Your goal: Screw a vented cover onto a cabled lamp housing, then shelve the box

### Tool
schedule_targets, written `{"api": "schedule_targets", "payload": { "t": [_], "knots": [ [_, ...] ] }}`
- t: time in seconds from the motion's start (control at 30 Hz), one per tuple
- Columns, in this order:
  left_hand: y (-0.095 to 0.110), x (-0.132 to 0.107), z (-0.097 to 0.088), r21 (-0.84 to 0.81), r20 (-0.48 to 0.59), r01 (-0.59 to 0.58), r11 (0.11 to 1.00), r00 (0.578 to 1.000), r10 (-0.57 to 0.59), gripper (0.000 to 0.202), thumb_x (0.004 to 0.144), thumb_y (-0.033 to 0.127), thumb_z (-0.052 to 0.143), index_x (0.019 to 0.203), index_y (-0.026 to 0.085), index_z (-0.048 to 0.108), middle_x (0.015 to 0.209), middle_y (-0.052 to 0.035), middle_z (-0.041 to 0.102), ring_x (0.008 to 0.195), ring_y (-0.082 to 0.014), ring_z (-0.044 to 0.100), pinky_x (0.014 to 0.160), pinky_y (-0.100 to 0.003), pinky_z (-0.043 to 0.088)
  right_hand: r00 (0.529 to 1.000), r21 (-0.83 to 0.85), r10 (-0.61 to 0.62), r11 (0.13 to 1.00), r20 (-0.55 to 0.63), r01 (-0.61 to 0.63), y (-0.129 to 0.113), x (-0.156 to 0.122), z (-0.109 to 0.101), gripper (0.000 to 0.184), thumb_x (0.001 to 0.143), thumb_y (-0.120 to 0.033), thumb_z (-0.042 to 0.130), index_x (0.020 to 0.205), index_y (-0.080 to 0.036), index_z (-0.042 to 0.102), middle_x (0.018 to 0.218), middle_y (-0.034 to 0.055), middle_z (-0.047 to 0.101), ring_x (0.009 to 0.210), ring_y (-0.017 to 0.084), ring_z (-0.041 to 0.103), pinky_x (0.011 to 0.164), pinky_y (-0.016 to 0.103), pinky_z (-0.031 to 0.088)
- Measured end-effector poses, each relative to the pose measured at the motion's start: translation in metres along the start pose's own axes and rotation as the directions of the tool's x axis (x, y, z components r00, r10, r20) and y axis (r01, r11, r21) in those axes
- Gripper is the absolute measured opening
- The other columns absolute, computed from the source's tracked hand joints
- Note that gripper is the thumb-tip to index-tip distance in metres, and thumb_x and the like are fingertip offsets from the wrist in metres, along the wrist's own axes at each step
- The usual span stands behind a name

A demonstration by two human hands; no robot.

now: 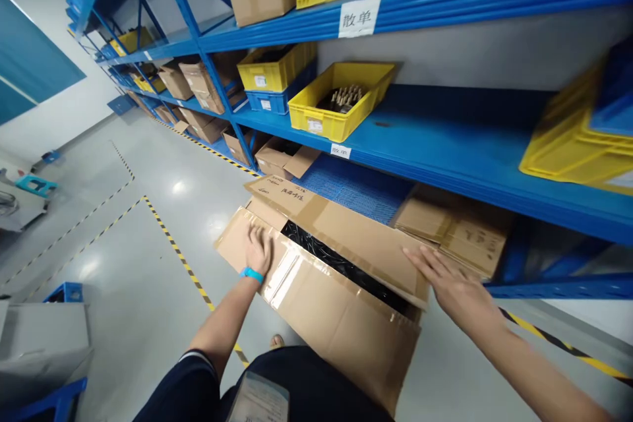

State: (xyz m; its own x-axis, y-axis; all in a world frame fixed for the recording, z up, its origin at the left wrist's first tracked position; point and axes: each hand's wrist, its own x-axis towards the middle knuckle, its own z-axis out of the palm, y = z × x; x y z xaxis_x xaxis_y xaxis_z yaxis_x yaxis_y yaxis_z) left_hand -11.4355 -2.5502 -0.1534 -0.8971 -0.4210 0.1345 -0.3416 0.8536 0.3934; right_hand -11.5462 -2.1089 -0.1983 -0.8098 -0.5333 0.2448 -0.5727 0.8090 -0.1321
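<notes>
A long cardboard box (341, 336) stands in front of my body, its flaps partly raised. Black plastic-looking material (341, 264) shows through the slot between the near and far flaps. My left hand (258, 250), with a blue band on the wrist, rests on the left end flap, its fingers slightly bent and apart from any object. Stretched out flat, the fingers of my right hand (448, 277) lie against the right end of the far flap (316, 208), which bears handwriting. Neither hand is wrapped around anything.
Blue shelving (420, 132) runs along the far side. It carries a yellow bin (336, 122) of metal-looking parts, and another yellow bin (568, 145) at right. Flattened cartons (455, 231) lie on the bottom level. Black-and-yellow tape (178, 257) marks the floor.
</notes>
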Motion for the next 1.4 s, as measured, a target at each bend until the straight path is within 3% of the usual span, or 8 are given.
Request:
{"api": "schedule_targets", "payload": {
  "t": [0.13, 0.3, 0.4, 0.5, 0.67, 0.87, 1.17, 1.4],
  "knots": [
    [0.025, 0.017, 0.004, -0.014, 0.060, -0.211, 0.977, 0.976, 0.211, 0.072, 0.095, 0.059, 0.050, 0.155, 0.021, 0.038, 0.168, -0.0148, 0.020, 0.158, -0.0361, 0.002, 0.125, -0.061, -0.001, 0.998, -0.066, 0.042, 0.997, 0.039, -0.039, -0.011, 0.001, -0.004, 0.061, 0.093, -0.012, 0.024, 0.148, -0.017, 0.051, 0.157, 0.0135, 0.034, 0.139, 0.041, 0.042, 0.092, 0.058, 0.051],
    [0.030, 0.031, 0.010, -0.070, 0.246, -0.395, 0.916, 0.883, 0.399, 0.068, 0.092, 0.061, 0.054, 0.152, 0.028, 0.044, 0.160, -0.0083, 0.040, 0.155, -0.0319, 0.022, 0.128, -0.055, 0.009, 0.992, -0.057, 0.061, 0.997, 0.106, -0.055, 0.001, 0.027, -0.022, 0.064, 0.086, -0.004, 0.026, 0.128, -0.026, 0.069, 0.136, 0.0080, 0.060, 0.120, 0.030, 0.062, 0.087, 0.046, 0.056],
    [0.022, 0.031, 0.020, -0.065, 0.302, -0.395, 0.916, 0.867, 0.396, 0.071, 0.092, 0.062, 0.054, 0.151, 0.024, 0.045, 0.160, -0.0113, 0.040, 0.153, -0.0342, 0.026, 0.126, -0.058, 0.013, 0.995, -0.034, 0.049, 0.998, 0.090, -0.046, -0.018, 0.064, -0.027, 0.050, 0.095, -0.019, 0.033, 0.129, -0.029, 0.068, 0.143, 0.0054, 0.055, 0.132, 0.031, 0.052, 0.111, 0.057, 0.041],
    [0.019, 0.037, 0.033, -0.036, 0.332, -0.389, 0.920, 0.864, 0.378, 0.075, 0.091, 0.064, 0.054, 0.153, 0.022, 0.043, 0.162, -0.0110, 0.037, 0.154, -0.0356, 0.023, 0.126, -0.060, 0.011, 0.998, 0.002, 0.030, 1.000, 0.060, -0.030, -0.066, 0.101, -0.006, 0.061, 0.100, -0.044, 0.040, 0.157, -0.023, 0.036, 0.163, 0.0082, 0.025, 0.153, 0.033, 0.020, 0.124, 0.059, 0.018],
    [0.019, 0.059, 0.039, 0.022, 0.351, -0.417, 0.909, 0.854, 0.384, 0.077, 0.092, 0.065, 0.052, 0.154, 0.022, 0.040, 0.164, -0.0097, 0.034, 0.155, -0.0346, 0.020, 0.127, -0.059, 0.010, 0.994, 0.082, 0.004, 0.997, 0.111, -0.013, -0.107, 0.126, 0.045, 0.059, 0.101, -0.047, 0.034, 0.154, -0.022, 0.042, 0.162, 0.0104, 0.027, 0.150, 0.031, 0.027, 0.122, 0.057, 0.023],
    [0.023, 0.075, 0.027, 0.070, 0.328, -0.465, 0.883, 0.846, 0.420, 0.074, 0.093, 0.064, 0.048, 0.154, 0.024, 0.039, 0.160, -0.0088, 0.042, 0.152, -0.0325, 0.028, 0.127, -0.057, 0.015, 0.994, 0.125, 0.102, 0.986, 0.042, -0.106, -0.087, 0.133, 0.052, 0.066, 0.099, -0.056, 0.034, 0.152, -0.018, 0.044, 0.161, 0.0125, 0.028, 0.151, 0.032, 0.025, 0.123, 0.057, 0.020],
    [0.018, 0.109, 0.045, 0.126, 0.366, -0.396, 0.910, 0.871, 0.328, 0.078, 0.094, 0.066, 0.041, 0.160, 0.028, 0.026, 0.169, -0.0044, 0.020, 0.157, -0.0337, 0.011, 0.126, -0.062, 0.002, 0.965, 0.288, 0.227, 0.923, 0.129, -0.255, -0.078, 0.161, 0.065, 0.062, 0.095, -0.058, 0.043, 0.148, -0.025, 0.048, 0.162, 0.0059, 0.029, 0.152, 0.029, 0.021, 0.126, 0.053, 0.013],
    [-0.006, 0.130, 0.028, 0.166, 0.311, -0.249, 0.954, 0.931, 0.189, 0.065, 0.098, 0.059, 0.038, 0.158, 0.034, 0.032, 0.170, -0.0001, 0.017, 0.158, -0.0308, 0.003, 0.125, -0.059, -0.009, 0.799, 0.462, 0.568, 0.665, 0.197, -0.587, -0.007, 0.135, 0.056, 0.107, 0.082, -0.072, 0.063, 0.160, -0.013, 0.020, 0.160, 0.0210, 0.023, 0.149, 0.037, 0.024, 0.123, 0.059, 0.023]
  ]
}}
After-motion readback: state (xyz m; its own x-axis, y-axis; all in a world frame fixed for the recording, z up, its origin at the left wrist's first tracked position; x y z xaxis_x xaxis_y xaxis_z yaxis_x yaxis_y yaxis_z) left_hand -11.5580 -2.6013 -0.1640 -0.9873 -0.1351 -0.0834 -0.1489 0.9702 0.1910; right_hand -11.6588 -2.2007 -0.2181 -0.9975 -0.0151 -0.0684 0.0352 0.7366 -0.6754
